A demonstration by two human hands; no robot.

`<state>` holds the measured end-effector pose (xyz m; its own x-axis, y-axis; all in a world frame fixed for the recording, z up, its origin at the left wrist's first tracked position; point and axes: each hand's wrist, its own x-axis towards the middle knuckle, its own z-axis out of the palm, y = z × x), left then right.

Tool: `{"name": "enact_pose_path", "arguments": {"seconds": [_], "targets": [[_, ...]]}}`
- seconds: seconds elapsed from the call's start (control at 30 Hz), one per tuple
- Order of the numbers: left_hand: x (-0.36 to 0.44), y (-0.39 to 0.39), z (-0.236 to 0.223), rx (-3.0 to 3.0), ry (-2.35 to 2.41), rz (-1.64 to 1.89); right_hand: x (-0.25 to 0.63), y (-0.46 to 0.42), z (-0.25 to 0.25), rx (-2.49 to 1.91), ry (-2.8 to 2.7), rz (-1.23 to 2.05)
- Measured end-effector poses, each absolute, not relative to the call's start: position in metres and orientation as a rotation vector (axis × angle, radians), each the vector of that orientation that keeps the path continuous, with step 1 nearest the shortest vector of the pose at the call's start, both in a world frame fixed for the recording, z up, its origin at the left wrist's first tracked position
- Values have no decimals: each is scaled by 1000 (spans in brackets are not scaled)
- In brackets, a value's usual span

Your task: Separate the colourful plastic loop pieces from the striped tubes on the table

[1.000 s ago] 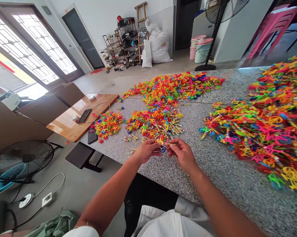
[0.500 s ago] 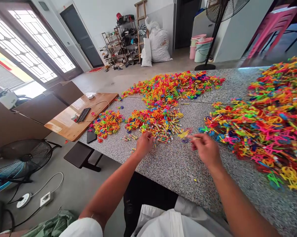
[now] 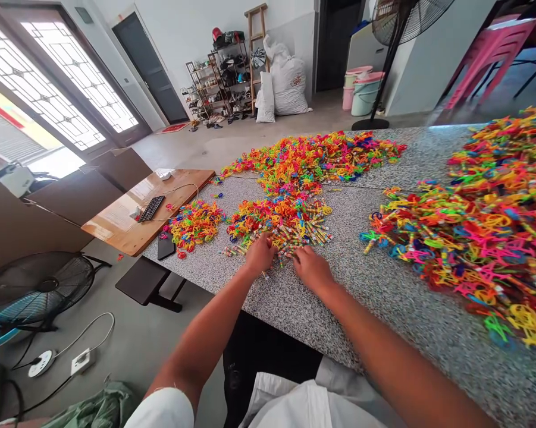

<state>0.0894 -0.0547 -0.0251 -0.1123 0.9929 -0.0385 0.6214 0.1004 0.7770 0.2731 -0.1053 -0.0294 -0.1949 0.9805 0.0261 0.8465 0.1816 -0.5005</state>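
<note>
My left hand (image 3: 259,255) is closed at the near edge of a heap of bright plastic loop-shaped pieces (image 3: 268,213). What its fingers pinch is too small to make out. Close to its right, my right hand (image 3: 311,268) has its fingers curled down at the short, patterned sticks (image 3: 316,230) on this side of the heap. Whether a stick is between those fingertips is hidden. A few more sticks (image 3: 232,252) lie just left of my left hand, and one pale tip (image 3: 266,275) shows below it.
A large mound of coloured pieces (image 3: 482,226) covers the right of the speckled table (image 3: 361,321). Another heap (image 3: 312,154) spreads along the back, and a smaller one (image 3: 196,223) sits left, by a dark phone (image 3: 165,246). A wooden board (image 3: 116,220) holds a keyboard (image 3: 151,208).
My right hand has moved left from the open tabletop to the sticks beside my left hand. The yellow piece it held is no longer seen there. My left hand has barely moved.
</note>
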Motion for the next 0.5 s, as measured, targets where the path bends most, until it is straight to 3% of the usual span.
{"name": "enact_pose_path", "arguments": {"seconds": [0.13,0.27,0.4,0.5], "targets": [[75,-62,-17,1322,1656,920,263,-107,-29,-1828,-2290,413],[65,-76,-6,1102,1406,886,269,-109,-36,-1839,-2174,490],[68,-89,3,1089,1281,940,280,-107,-34,-1676,-1644,979],[75,-95,9,1285,1240,827,289,-109,-21,-1282,-1099,1360]]}}
